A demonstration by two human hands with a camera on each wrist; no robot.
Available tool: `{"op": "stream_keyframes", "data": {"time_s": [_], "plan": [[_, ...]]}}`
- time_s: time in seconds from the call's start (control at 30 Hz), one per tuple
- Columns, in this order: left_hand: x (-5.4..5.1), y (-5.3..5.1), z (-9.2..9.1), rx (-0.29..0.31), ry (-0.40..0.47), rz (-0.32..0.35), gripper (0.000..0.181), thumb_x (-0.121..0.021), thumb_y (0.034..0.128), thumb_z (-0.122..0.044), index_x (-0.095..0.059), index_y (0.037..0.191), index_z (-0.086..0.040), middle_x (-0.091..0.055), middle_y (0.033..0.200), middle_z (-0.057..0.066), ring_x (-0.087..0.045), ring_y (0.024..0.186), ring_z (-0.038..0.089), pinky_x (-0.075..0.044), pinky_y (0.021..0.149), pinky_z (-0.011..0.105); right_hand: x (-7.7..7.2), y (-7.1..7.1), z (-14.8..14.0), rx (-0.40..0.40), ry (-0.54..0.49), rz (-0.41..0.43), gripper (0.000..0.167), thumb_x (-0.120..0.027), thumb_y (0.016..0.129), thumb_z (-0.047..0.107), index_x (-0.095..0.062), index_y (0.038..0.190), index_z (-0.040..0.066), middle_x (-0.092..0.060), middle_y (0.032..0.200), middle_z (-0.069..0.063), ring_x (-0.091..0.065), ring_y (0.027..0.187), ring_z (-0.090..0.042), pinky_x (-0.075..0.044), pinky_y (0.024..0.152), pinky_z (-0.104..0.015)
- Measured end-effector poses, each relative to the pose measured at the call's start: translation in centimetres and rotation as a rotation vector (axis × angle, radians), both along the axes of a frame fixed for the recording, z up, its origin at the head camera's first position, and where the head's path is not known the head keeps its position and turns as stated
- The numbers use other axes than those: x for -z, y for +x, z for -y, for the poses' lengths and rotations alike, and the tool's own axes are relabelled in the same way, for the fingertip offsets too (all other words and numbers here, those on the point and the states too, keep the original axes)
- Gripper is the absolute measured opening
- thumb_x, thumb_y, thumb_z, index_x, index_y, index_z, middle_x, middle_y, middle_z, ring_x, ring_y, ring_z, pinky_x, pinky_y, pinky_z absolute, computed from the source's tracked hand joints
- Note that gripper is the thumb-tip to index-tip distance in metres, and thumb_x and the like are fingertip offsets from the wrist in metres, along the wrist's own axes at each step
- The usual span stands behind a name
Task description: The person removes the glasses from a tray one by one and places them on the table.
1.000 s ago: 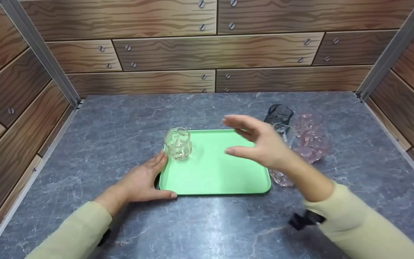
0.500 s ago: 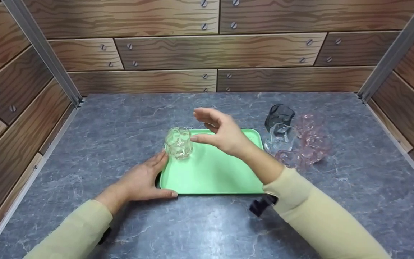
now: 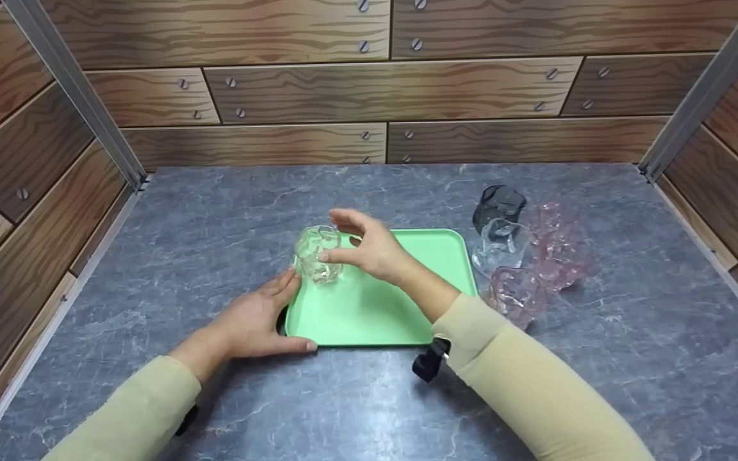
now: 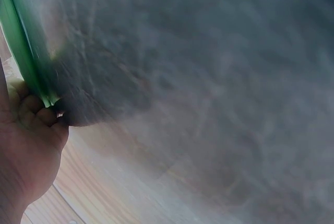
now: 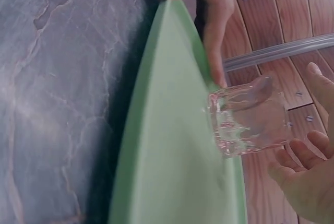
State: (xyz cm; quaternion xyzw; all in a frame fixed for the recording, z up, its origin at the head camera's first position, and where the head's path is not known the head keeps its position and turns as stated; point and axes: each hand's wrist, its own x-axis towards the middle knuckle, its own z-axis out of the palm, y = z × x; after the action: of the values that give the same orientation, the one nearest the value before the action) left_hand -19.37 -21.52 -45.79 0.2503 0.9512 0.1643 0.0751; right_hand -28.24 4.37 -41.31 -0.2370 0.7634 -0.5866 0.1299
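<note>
A clear faceted glass (image 3: pixel 319 259) stands on the left side of a light green tray (image 3: pixel 394 314). My right hand (image 3: pixel 369 250) is at the glass's right side, thumb and fingers spread apart. In the right wrist view a gap shows between the thumb and fingers of the right hand (image 5: pixel 308 177) beside the glass (image 5: pixel 248 117); whether any finger touches it I cannot tell. My left hand (image 3: pixel 254 323) rests at the tray's front left corner, its thumb along the front edge and fingers against the left edge. In the left wrist view its fingertips meet the tray's green rim (image 4: pixel 23 46).
Right of the tray stand a dark grey glass (image 3: pixel 499 206), a clear glass (image 3: pixel 503 246) and several pink glasses (image 3: pixel 558 256), one (image 3: pixel 517 294) close to the tray's edge. Wood-patterned walls (image 3: pixel 292 96) enclose the grey marbled table (image 3: pixel 247 198).
My right hand has moved left across the tray, over to the clear glass, and come lower. The left hand, tray and glasses stay where they were.
</note>
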Motion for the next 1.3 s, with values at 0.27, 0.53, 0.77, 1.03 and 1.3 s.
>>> {"op": "stream_keyframes", "data": {"time_s": [0.27, 0.53, 0.77, 1.03, 1.3], "plan": [[0.0, 0.1, 0.0, -0.003, -0.003, -0.003, 0.130, -0.066, 0.0810, -0.087, -0.020, 0.168, -0.001, -0.013, 0.174, 0.021, -0.021, 0.159, 0.042, -0.029, 0.124, 0.058, 1.2, -0.6, 1.1, -0.007, 0.051, 0.002, 0.091, -0.090, 0.089, 0.025, -0.041, 0.163, 0.009, -0.044, 0.165, -0.011, -0.041, 0.151, -0.031, -0.039, 0.122, -0.045], [0.0, 0.2, 0.1, -0.003, -0.011, -0.014, 0.130, -0.064, 0.0811, -0.088, -0.020, 0.168, -0.001, -0.012, 0.174, 0.020, -0.021, 0.158, 0.042, -0.031, 0.123, 0.059, 1.8, -1.1, 1.9, -0.009, 0.065, 0.003, 0.092, -0.092, 0.087, 0.024, -0.042, 0.162, 0.008, -0.047, 0.162, -0.013, -0.046, 0.147, -0.032, -0.043, 0.119, -0.042], [0.1, 0.2, 0.1, 0.003, -0.009, -0.023, 0.130, -0.064, 0.0816, -0.088, -0.022, 0.167, 0.000, -0.014, 0.174, 0.022, -0.022, 0.158, 0.042, -0.032, 0.122, 0.060, 2.0, -1.0, 2.2, 0.008, 0.063, 0.009, 0.092, -0.093, 0.085, 0.022, -0.044, 0.162, 0.009, -0.055, 0.155, -0.012, -0.054, 0.139, -0.031, -0.046, 0.117, -0.041], [0.1, 0.2, -0.1, -0.003, -0.002, -0.020, 0.130, -0.065, 0.0813, -0.087, -0.022, 0.167, 0.001, -0.014, 0.174, 0.022, -0.022, 0.158, 0.041, -0.031, 0.123, 0.058, 2.0, -0.7, 2.4, 0.041, 0.047, -0.010, 0.085, -0.092, 0.086, 0.022, -0.049, 0.158, 0.007, -0.060, 0.147, -0.012, -0.059, 0.131, -0.029, -0.051, 0.110, -0.038], [0.0, 0.1, 0.0, -0.010, -0.014, -0.012, 0.131, -0.065, 0.0807, -0.088, -0.019, 0.168, -0.002, -0.013, 0.174, 0.020, -0.021, 0.159, 0.040, -0.030, 0.124, 0.057, 1.7, -0.4, 1.9, 0.076, 0.071, -0.014, 0.086, -0.094, 0.083, 0.026, -0.052, 0.156, 0.009, -0.063, 0.142, -0.007, -0.061, 0.128, -0.028, -0.052, 0.107, -0.035]]}}
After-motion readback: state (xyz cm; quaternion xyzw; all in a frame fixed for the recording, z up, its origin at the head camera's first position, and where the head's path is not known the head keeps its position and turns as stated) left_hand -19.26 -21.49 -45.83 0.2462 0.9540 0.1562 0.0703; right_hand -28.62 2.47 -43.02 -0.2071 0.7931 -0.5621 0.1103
